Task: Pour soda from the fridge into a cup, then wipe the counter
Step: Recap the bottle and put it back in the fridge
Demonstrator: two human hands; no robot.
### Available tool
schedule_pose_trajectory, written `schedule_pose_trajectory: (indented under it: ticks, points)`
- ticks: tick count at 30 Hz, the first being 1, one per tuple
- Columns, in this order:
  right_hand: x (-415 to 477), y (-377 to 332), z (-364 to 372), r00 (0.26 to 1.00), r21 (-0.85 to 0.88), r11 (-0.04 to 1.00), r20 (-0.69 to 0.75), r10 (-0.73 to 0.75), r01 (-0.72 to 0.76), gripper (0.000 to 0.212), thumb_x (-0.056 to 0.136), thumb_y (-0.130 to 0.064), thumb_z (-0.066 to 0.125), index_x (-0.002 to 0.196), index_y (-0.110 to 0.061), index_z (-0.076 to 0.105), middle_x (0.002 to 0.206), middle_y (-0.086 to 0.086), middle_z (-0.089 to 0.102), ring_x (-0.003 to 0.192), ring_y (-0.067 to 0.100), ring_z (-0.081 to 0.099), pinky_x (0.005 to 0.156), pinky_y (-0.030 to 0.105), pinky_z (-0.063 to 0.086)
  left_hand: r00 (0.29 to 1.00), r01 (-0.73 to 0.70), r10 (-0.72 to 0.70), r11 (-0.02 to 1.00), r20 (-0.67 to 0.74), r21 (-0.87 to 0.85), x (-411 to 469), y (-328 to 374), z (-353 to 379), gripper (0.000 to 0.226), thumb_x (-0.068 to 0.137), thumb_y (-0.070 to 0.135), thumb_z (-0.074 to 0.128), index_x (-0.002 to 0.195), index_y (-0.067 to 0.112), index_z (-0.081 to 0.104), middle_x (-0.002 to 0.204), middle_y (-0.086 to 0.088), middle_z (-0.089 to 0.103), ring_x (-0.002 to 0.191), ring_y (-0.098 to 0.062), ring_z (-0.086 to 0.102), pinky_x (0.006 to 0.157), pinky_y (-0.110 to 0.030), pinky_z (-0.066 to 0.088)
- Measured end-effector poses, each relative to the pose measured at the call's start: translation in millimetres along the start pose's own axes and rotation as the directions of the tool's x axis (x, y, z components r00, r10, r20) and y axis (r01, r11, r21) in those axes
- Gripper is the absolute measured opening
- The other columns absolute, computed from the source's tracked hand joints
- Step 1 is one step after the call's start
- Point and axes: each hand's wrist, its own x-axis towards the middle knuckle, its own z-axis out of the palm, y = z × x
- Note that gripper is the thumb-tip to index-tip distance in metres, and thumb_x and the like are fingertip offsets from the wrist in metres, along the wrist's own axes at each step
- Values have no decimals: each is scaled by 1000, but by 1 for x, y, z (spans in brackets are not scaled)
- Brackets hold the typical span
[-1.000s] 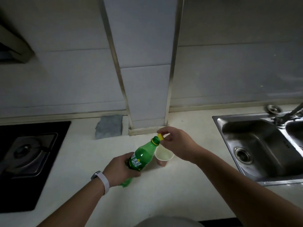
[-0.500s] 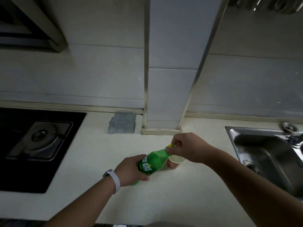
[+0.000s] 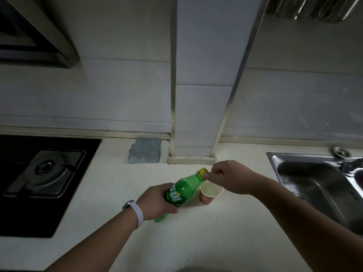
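1. The paper cup (image 3: 210,194) stands upright on the worktop (image 3: 196,236); contents unclear.
2. The green bottle (image 3: 183,190) leans, neck pointing up-right beside the cup's rim.
3. Your left hand (image 3: 157,201) has its grip wrapped round the bottle's body; your right hand (image 3: 228,178) pinches the yellow cap (image 3: 202,172).

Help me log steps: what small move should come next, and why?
Probably twist the yellow cap off. The right hand pinches it, still seated on the tilted green bottle that the left hand grips, and the cup beside it looks empty, so nothing can pour yet.
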Motion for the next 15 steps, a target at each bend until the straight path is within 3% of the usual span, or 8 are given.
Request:
schedule_pose_trajectory:
  ticks: [4, 7, 10, 12, 13, 15]
  points:
    - [0, -1, -4, 996, 128, 988, -17, -91, 93, 43, 85, -39, 70, 125, -35, 56, 104, -23, 55, 86, 2, 61, 69, 17, 51, 1000, 1, -1, 1000, 3, 12, -1, 7, -1, 55, 46, 47, 85, 90, 68, 60, 91, 31, 71, 90, 6, 67, 84, -25, 57]
    - [2, -2, -5, 987, 84, 983, -30, -159, 161, 36, 86, -23, 71, 118, -37, 60, 100, -28, 54, 86, -1, 59, 68, 11, 48, 1000, -10, 10, 1000, 1, 21, 1, 11, -1, 55, 45, 51, 83, 90, 70, 57, 89, 36, 69, 88, 7, 66, 83, -24, 57]
    - [4, -1, -5, 997, 80, 994, -34, -67, 70, 10, 88, -44, 65, 93, -39, 58, 80, -15, 57, 68, 3, 53, 59, 16, 41, 1000, -15, 15, 1000, 3, 24, 3, 12, -2, 54, 47, 49, 84, 92, 65, 60, 91, 29, 72, 90, 5, 67, 85, -28, 58]
    - [6, 1, -3, 999, 33, 999, -29, -20, 20, 23, 87, -58, 59, 82, -36, 56, 73, -11, 55, 62, 3, 49, 55, 19, 36, 1000, -18, 18, 999, 17, 37, 4, 12, -1, 59, 47, 49, 83, 103, 53, 64, 97, 23, 73, 94, 1, 68, 88, -33, 58]
    - [6, 3, -3, 999, 11, 1000, -29, -13, 13, 26, 85, -61, 58, 84, -35, 57, 76, -12, 56, 64, 4, 51, 55, 19, 36, 1000, -20, 19, 999, 22, 41, 4, 12, -1, 64, 48, 49, 83, 109, 47, 65, 99, 21, 74, 95, -1, 68, 89, -34, 58]
    - [4, 4, -5, 999, 45, 998, -8, -38, 39, 32, 83, -57, 65, 107, -36, 60, 93, -17, 58, 75, 5, 57, 62, 17, 42, 1000, -17, 16, 999, 23, 43, 4, 11, 1, 67, 48, 49, 83, 113, 42, 66, 101, 19, 74, 96, -2, 68, 89, -35, 58]
